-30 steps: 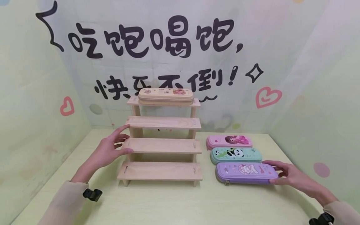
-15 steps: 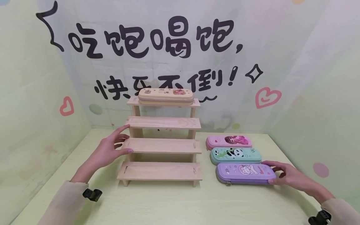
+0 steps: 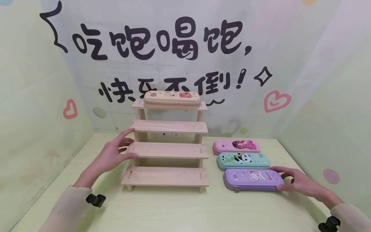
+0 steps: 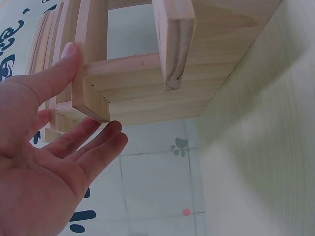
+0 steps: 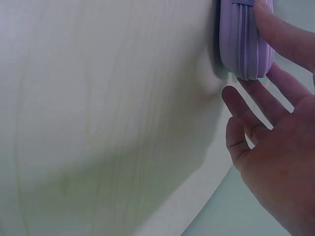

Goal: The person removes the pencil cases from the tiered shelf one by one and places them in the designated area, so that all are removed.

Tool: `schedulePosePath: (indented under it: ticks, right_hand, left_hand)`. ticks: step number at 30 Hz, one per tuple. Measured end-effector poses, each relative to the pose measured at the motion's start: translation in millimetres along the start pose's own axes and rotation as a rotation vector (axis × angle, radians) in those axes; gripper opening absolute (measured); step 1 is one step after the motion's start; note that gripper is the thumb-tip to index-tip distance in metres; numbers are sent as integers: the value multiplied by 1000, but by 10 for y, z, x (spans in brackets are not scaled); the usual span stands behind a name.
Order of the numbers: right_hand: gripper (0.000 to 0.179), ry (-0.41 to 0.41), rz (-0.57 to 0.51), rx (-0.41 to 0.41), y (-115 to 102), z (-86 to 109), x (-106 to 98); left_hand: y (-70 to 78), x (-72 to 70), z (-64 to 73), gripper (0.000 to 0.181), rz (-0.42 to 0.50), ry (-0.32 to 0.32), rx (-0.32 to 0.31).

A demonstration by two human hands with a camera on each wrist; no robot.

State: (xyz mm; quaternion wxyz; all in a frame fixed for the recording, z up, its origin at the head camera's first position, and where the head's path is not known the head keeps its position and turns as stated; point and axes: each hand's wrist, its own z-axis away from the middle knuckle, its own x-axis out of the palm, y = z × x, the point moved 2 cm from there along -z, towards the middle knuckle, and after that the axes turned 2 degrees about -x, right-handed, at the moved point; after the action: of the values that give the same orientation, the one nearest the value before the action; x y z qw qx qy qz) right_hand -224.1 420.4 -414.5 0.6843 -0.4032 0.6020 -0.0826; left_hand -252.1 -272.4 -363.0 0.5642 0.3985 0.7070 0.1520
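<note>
A four-tier wooden display rack (image 3: 168, 150) stands in the head view. My left hand (image 3: 108, 157) holds the left end of one of its middle boards. In the left wrist view, the thumb (image 4: 69, 61) presses one side of that board's end, with the other fingers against its far side. My right hand (image 3: 302, 183) pinches the right end of a purple pencil case (image 3: 252, 179) printed with a white cartoon figure. Its zipped end (image 5: 244, 44) shows between thumb and fingers in the right wrist view. Directly behind lies a mint pencil case (image 3: 243, 160) with a panda.
A cream pencil case (image 3: 172, 100) rests on the rack's top tier. Behind the mint case lies a pink pencil case (image 3: 236, 146) with a girl print. All stand on a pale wood-grain table (image 3: 174, 209), with a printed backdrop (image 3: 185, 71) behind and at the sides.
My right hand and the right end of the purple pencil case have shifted slightly left. My left hand keeps its place on the rack. The head view has swung very slightly.
</note>
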Motion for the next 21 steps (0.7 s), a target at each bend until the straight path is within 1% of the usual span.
schedulePosePath:
  ticks: [10, 21]
  right_hand:
    - [66, -5, 13, 1, 64, -12, 9]
    - [66, -1, 13, -7, 66, -10, 8]
  left_hand:
    - [-3, 4, -8, 101, 9, 3, 9]
    - [4, -1, -11, 101, 9, 2, 3]
